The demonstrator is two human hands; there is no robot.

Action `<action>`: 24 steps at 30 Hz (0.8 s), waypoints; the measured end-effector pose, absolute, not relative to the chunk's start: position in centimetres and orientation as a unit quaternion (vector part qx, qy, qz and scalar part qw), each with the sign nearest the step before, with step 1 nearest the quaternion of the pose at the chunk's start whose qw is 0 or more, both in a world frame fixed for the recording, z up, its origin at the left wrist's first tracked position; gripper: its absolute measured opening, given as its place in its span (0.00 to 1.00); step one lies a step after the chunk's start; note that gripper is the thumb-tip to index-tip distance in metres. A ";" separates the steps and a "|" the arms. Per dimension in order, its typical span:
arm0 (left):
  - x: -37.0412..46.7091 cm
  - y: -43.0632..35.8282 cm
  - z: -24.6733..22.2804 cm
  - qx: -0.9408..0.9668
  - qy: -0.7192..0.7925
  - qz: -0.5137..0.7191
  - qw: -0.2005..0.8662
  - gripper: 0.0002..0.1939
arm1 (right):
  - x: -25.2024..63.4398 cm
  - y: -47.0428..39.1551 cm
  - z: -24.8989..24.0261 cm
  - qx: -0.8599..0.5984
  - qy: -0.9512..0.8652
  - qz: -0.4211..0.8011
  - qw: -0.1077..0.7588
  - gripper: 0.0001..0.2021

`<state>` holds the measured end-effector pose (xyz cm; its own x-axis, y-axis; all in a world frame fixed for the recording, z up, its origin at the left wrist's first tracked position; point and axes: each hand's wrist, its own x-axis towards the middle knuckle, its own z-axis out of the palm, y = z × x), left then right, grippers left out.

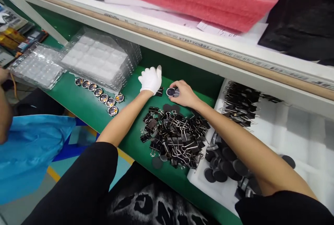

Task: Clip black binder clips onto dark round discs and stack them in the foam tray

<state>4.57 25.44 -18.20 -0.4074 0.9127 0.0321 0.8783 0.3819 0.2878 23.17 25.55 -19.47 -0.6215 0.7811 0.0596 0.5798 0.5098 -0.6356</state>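
Disc (170,92) pinched in right hand (185,94), gloved left hand (150,80) with unclear grip, green tabletop (130,127), white shelf (117,28) above

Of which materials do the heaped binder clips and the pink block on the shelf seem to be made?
Binder clips: probably metal; their silvery wire handles glint brightly, and the black bodies look smooth and slightly shiny, perhaps painted.
Pink block: likely soft foam, matte, judging by its thick walls and slightly fuzzy surface.

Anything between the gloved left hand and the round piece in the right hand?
Yes: a black binder clip beside the left hand, toward the round piece in the right hand. Nothing else visible stands between them.
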 end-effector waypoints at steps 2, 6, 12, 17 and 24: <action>4.5 25.2 -18.3 0.542 0.829 0.118 0.068 0.29 | 23.1 25.6 -19.9 -0.394 -0.851 0.290 0.191 0.19; 4.3 24.7 -18.4 0.570 0.814 0.095 0.062 0.28 | 22.6 25.4 -20.7 -0.388 -0.852 0.278 0.216 0.19; 4.1 24.8 -18.8 0.581 0.806 0.088 0.071 0.28 | 22.2 25.7 -21.4 -0.367 -0.862 0.268 0.222 0.17; 3.9 25.1 -19.5 0.580 0.806 0.086 0.082 0.27 | 22.5 26.4 -21.2 -0.334 -0.884 0.248 0.211 0.21; 3.8 25.2 -19.9 0.576 0.805 0.104 0.093 0.27 | 23.1 25.8 -20.6 -0.336 -0.872 0.270 0.233 0.17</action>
<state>3.80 25.17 -19.89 -0.3182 0.9475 -0.0295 0.9087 0.3138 0.2754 23.06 25.81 -20.59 -0.6660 0.7115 0.2241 0.4605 0.6285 -0.6268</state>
